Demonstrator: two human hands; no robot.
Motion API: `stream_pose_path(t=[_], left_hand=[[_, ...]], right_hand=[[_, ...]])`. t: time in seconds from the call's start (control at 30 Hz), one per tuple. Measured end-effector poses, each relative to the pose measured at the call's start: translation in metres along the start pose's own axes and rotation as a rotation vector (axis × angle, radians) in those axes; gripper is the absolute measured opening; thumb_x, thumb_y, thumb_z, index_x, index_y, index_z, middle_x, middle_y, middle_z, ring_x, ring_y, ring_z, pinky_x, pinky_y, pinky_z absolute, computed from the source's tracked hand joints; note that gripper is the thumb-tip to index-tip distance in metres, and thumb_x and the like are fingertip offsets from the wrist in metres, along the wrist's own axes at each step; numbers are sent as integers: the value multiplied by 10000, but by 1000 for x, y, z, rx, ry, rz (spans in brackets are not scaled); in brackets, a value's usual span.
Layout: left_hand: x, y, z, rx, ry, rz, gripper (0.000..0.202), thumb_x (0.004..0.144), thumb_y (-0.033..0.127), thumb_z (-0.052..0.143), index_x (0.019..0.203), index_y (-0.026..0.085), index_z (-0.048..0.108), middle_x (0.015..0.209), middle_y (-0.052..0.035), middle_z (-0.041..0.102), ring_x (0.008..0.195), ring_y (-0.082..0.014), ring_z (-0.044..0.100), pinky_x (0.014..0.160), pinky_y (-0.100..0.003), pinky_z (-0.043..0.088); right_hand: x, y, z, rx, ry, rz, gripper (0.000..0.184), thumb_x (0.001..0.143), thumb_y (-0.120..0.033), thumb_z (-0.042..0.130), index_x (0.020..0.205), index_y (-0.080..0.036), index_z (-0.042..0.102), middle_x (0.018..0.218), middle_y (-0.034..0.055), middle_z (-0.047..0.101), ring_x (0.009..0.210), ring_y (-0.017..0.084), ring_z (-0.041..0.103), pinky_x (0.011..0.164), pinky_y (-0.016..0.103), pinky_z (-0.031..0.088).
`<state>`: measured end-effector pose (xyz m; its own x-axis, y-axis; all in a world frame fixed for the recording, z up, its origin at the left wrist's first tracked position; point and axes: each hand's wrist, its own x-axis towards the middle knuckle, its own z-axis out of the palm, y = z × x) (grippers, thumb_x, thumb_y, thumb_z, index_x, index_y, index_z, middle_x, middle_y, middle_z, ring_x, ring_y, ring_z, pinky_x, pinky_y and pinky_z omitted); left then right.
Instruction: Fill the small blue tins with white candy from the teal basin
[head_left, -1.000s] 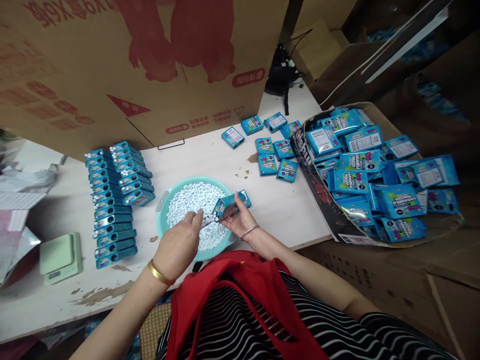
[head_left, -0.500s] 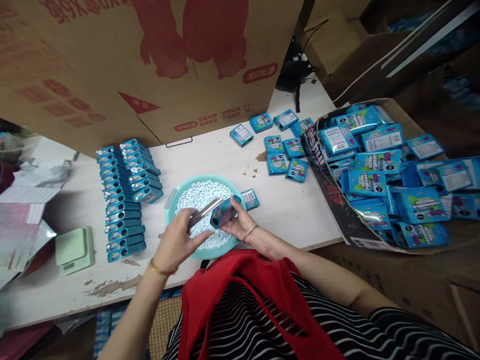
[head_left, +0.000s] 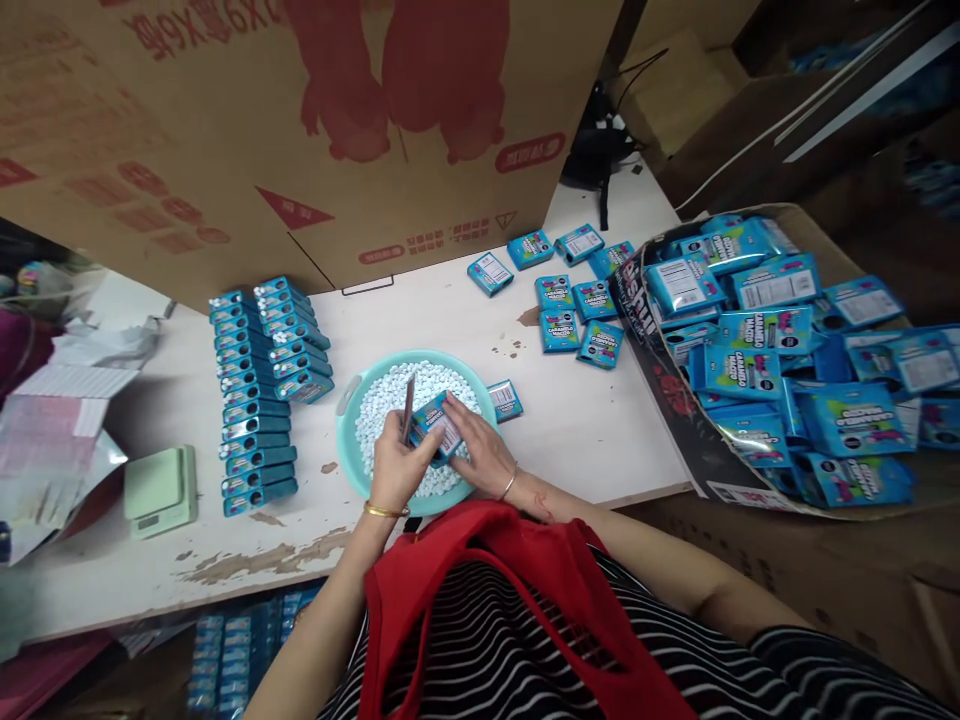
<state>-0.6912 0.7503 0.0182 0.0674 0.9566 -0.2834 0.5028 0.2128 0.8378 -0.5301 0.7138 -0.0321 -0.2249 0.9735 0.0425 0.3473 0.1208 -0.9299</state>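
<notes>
My left hand [head_left: 396, 468] is closed around a slim metal tool [head_left: 409, 405], which stands nearly upright; its kind is unclear. The thumb of that hand rests on a blue candy box [head_left: 440, 425]. My right hand [head_left: 481, 448] grips the same box from the right side, fingers over its top edge. The box is tilted above a turquoise basin [head_left: 349, 440] filled with small white candies [head_left: 397, 390]. Another blue box [head_left: 506, 399] lies against the basin's right rim.
Two rows of open blue boxes [head_left: 255, 435] stand on the left, near a green scale [head_left: 159, 490]. More blue packs [head_left: 559, 330] lie right of the basin. A carton [head_left: 652, 360] heaped with packs stands far right; a large carton [head_left: 420, 190] walls the back.
My left hand has come right and down to the box, and the metal tool has swung upright. The box has turned so its printed broad side faces up. The view has shifted slightly.
</notes>
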Motion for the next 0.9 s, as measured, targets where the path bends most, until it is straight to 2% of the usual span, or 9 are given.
stream_pose_path(t=[0.07,0.1,0.23,0.3,0.37,0.43,0.57,0.7,0.9], left_hand=[[3,-6,-8,-40,-36,-8,398,746,527,612,931,181,546,647,24,541,544,-109,462,524,-229,391],[5,-14,-16,-32,-1,-17,405,756,545,586,924,177,564,654,13,561,559,-119,483,543,-238,408],[8,-70,-61,271,428,-127,411,726,553,581,888,175,584,776,-37,622,650,-158,544,647,-288,453],[5,-98,-74,332,423,-261,412,680,557,613,838,181,559,721,-30,605,633,-174,549,624,-298,454],[-2,-116,-74,280,311,-353,384,660,547,621,770,193,521,599,5,548,566,-170,533,550,-282,441],[-9,-118,-64,216,249,-366,350,685,534,586,752,205,487,524,43,487,488,-147,497,479,-257,414],[-13,-95,-46,74,229,-297,327,722,516,558,818,219,461,510,86,445,402,-108,436,398,-221,362],[-4,-82,-46,-4,263,-317,298,658,445,616,753,219,446,476,98,405,377,-101,410,373,-215,337],[15,-114,-57,290,227,-231,216,720,402,552,738,207,460,539,71,420,495,-112,444,478,-219,379]], right_hand=[[2,6,-4,98,79,53,572,767,-281,634,1322,-264,494,1448,67,452,1339,268,410,1138,476,285],[3,9,-7,162,136,101,496,772,-292,636,1259,-273,545,1371,56,535,1289,264,465,1124,468,308],[6,21,-29,480,396,281,327,777,-400,656,1073,-268,615,1104,6,671,1095,225,580,1045,407,409],[5,28,-38,656,465,332,331,779,-445,649,1051,-259,611,1061,-13,681,1021,198,614,985,369,464],[4,35,-43,780,488,387,366,763,-471,662,1050,-249,615,1034,-17,694,976,188,641,936,350,499],[2,44,-43,839,485,433,401,748,-482,673,1065,-242,621,1028,-13,703,975,192,652,919,351,511],[1,61,-40,777,508,461,463,735,-509,674,1097,-225,615,1077,9,703,1030,216,646,937,370,505],[4,72,-40,745,547,428,503,742,-538,657,1128,-225,580,1126,21,692,1055,225,642,945,384,509],[0,70,-31,733,497,437,515,757,-549,638,1151,-223,581,1178,31,669,1090,236,628,962,397,512]])
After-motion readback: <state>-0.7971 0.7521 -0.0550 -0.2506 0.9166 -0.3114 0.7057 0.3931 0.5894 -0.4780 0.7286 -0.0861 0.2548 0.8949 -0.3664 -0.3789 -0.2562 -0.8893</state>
